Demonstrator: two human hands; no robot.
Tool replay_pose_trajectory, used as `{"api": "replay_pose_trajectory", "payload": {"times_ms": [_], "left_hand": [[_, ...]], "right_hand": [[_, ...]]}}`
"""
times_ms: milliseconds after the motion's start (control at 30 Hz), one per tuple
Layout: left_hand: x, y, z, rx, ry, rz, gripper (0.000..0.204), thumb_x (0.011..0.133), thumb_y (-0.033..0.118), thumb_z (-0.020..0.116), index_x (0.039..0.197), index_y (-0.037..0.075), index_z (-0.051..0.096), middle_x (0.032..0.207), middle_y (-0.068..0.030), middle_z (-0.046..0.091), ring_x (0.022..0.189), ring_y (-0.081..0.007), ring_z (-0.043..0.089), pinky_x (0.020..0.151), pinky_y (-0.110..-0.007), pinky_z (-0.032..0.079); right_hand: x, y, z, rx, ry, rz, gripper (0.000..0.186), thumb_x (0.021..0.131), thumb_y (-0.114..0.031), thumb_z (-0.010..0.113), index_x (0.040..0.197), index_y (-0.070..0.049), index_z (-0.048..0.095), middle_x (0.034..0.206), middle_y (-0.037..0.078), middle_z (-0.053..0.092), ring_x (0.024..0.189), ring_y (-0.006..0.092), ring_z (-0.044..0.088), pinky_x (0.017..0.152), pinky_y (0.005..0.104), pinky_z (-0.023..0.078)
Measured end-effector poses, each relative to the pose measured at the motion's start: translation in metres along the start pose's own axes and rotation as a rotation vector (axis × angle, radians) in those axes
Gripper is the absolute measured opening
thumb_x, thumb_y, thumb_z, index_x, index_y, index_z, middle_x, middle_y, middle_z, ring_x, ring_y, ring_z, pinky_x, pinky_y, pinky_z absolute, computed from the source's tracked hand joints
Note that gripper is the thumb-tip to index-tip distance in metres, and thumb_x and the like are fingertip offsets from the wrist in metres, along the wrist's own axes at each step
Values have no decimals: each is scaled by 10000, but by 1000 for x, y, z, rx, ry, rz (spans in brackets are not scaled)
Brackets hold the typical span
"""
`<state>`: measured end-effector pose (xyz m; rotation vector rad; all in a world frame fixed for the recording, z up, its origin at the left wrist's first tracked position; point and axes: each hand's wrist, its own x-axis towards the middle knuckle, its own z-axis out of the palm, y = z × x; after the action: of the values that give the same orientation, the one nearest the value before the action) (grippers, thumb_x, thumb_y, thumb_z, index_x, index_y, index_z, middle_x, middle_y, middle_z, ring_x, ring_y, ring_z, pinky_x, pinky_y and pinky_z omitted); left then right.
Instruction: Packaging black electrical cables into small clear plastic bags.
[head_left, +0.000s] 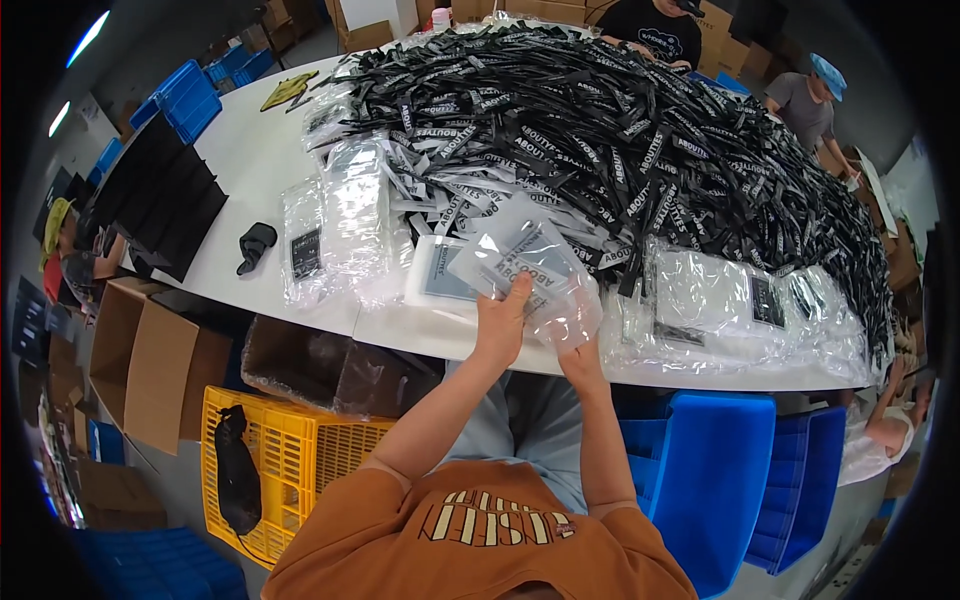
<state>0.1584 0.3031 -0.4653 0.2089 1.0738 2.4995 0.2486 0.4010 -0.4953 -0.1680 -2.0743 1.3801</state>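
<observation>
Hands point(500, 325) point(572, 338) gripped one clear bag point(525, 265), apparently with a strap inside; bagged stacks few, loose strap heap point(640, 130) large on worktop point(250, 160).

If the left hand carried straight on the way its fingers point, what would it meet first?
The left hand already grips the clear plastic bag; beyond that, probably the heap of black printed straps, though depth is unclear.

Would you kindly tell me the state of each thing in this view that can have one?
Left hand: gripping the clear plastic bag, raised over the white table.
Right hand: inside or behind the bag's lower part, grip unclear.
Black straps: heaped loose.
Filled clear bags: stacked flat.
Cardboard box: open.
Yellow crate: holds a black item.
Blue bins: stacked.
</observation>
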Motion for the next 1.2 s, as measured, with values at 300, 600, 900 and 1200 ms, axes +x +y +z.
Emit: {"api": "replay_pose_trajectory", "payload": {"times_ms": [300,600,900,1200], "left_hand": [[-10,-2,-15,58,-66,-115,303,819,8,623,1106,21,528,1042,-57,590,941,-146,576,806,-294,487],[-26,0,-21,178,-83,-120,288,780,-63,627,1051,23,580,989,-60,626,892,-158,604,813,-279,486],[-13,34,-43,236,316,-23,197,794,44,649,971,-14,582,847,-32,601,715,-98,560,605,-234,462],[-8,75,-82,36,262,-22,247,842,38,585,1066,-48,524,983,-90,585,862,-173,598,750,-319,518]], "right_hand": [[7,6,-10,500,-36,312,447,875,-174,565,1272,4,461,1201,84,525,1071,154,508,887,282,428],[7,10,-10,515,-118,360,283,814,-63,589,1091,-4,606,1018,38,613,910,109,571,793,252,466],[-1,-26,12,175,183,37,101,783,3,607,880,19,629,1183,137,529,1004,155,555,787,266,474],[123,-46,-35,101,326,-159,120,878,-58,554,962,21,589,782,69,618,656,95,607,565,207,469]]}}
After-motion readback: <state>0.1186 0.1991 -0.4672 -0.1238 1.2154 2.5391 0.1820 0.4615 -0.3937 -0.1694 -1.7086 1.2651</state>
